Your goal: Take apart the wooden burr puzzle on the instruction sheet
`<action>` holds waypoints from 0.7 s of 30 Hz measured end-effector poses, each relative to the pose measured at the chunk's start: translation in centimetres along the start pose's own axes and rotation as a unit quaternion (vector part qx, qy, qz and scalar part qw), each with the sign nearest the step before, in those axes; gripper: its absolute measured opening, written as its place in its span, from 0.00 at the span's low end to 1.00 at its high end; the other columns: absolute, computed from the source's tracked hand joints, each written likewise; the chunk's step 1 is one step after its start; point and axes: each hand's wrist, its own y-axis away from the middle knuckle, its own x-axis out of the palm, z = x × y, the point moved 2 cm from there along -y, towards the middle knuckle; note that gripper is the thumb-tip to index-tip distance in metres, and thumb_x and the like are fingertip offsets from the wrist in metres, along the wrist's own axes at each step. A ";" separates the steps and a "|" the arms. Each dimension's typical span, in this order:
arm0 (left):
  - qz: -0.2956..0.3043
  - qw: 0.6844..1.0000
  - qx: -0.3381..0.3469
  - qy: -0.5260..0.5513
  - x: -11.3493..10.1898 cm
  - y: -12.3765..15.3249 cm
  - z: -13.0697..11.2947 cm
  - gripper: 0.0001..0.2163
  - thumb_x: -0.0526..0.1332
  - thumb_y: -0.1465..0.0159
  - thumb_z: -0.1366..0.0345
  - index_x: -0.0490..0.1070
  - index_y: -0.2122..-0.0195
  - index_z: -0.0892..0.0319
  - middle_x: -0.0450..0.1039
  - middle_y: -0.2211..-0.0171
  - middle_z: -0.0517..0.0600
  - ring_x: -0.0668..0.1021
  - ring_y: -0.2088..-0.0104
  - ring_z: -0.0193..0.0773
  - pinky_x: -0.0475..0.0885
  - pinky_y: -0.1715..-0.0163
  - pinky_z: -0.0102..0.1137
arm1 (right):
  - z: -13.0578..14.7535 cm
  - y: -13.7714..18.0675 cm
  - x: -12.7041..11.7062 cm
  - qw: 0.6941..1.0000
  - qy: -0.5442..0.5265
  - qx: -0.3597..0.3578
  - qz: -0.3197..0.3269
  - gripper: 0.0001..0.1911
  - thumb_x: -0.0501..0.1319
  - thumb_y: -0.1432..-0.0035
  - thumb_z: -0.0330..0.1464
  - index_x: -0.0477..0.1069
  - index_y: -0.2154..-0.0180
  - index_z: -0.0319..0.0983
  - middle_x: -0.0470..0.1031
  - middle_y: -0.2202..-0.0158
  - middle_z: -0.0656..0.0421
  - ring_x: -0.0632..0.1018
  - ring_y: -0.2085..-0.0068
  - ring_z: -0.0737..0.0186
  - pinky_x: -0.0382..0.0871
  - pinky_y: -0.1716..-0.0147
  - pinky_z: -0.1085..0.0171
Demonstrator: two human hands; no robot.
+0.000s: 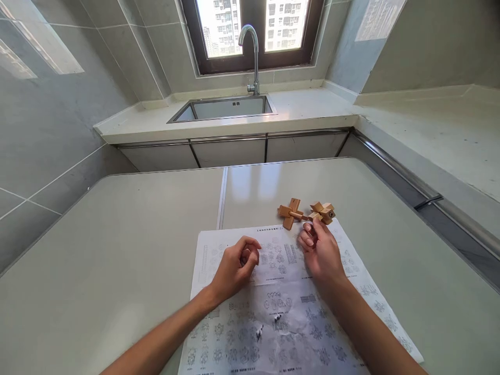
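Note:
My left hand hovers over the printed sheet with its fingers curled in, and nothing shows in it. At the sheet's far right edge, my right hand has its thumb and fingers closed at the near side of a wooden interlocking puzzle made of angled blocks. The fingertips cover part of its lower edge. Just left of it lies a cross-shaped set of wooden puzzle pieces, with a thin rod pointing toward the right hand. Small line drawings of puzzles cover the creased sheet, which has small torn holes near its middle.
The pale table has a seam strip running away from me. Beyond it stands a counter with a steel sink and a tap under a window. Another counter runs along the right.

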 end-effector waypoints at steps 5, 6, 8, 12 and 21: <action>0.004 1.000 0.005 0.002 0.0 0.0 0.3 0.06 0.54 0.31 0.69 0.68 0.57 0.58 0.68 0.75 0.41 0.66 0.76 0.30 0.61 0.73 0.27 | 0.7 1.8 1.3 0.973 0.190 -0.134 0.011 0.16 0.65 0.34 0.48 0.68 0.60 0.44 0.67 0.69 0.66 0.61 0.78 0.74 0.58 0.80 0.72; 0.004 1.000 0.006 0.004 0.0 0.0 0.4 0.06 0.54 0.31 0.69 0.68 0.57 0.58 0.68 0.75 0.41 0.67 0.76 0.30 0.62 0.73 0.27 | 0.7 2.2 1.7 0.964 0.218 -0.148 0.027 0.16 0.64 0.33 0.48 0.68 0.60 0.44 0.68 0.70 0.66 0.62 0.78 0.73 0.59 0.80 0.71; 0.005 1.000 0.005 0.008 0.1 0.0 0.3 0.05 0.54 0.30 0.68 0.68 0.57 0.58 0.68 0.75 0.41 0.67 0.76 0.31 0.62 0.73 0.27 | 0.4 3.0 2.3 0.952 0.260 -0.146 0.069 0.16 0.63 0.31 0.49 0.66 0.61 0.44 0.68 0.70 0.66 0.63 0.78 0.72 0.60 0.80 0.69; -0.014 1.000 -0.009 0.003 0.0 0.1 -0.1 0.08 0.57 0.27 0.59 0.68 0.54 0.58 0.71 0.70 0.45 0.69 0.73 0.32 0.64 0.71 0.28 | -0.9 4.0 2.7 0.927 0.317 -0.125 0.156 0.15 0.60 0.29 0.46 0.64 0.63 0.43 0.66 0.73 0.66 0.64 0.78 0.70 0.60 0.79 0.67; 0.005 0.994 0.068 0.086 -0.3 0.2 1.0 0.44 0.73 0.40 0.46 0.54 0.29 0.52 0.67 0.37 0.61 0.75 0.44 0.51 0.70 0.42 0.44 | -2.2 4.6 2.7 0.868 0.401 -0.108 0.271 0.05 0.63 0.33 0.37 0.71 0.62 0.44 0.73 0.73 0.62 0.69 0.77 0.63 0.61 0.74 0.64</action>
